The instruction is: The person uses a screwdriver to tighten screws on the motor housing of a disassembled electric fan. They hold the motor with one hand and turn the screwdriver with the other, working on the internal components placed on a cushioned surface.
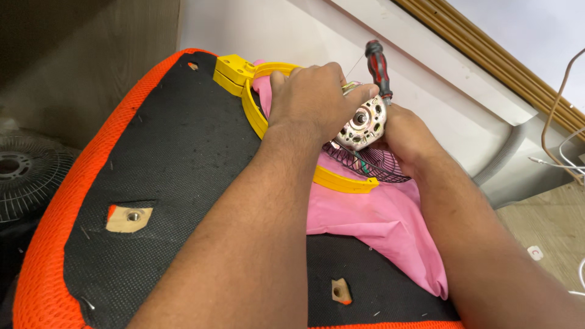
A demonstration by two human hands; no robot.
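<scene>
My left hand (311, 97) grips the top of a silver fan motor (361, 125) that sits on a black wire guard (372, 164). A yellow plastic ring (253, 103) runs around the guard, over a pink cloth (378, 219). My right hand (405, 131) is closed around a screwdriver with a red and black handle (378, 64), which stands upright just behind the motor; its tip is hidden. All of this rests on an upturned seat (164, 158) with black mesh and an orange border.
Another wire fan guard (27, 173) lies at the left on the floor. A white wall and a grey corrugated hose (506, 152) are behind the seat. White cables (563, 161) trail at the right over a wooden floor.
</scene>
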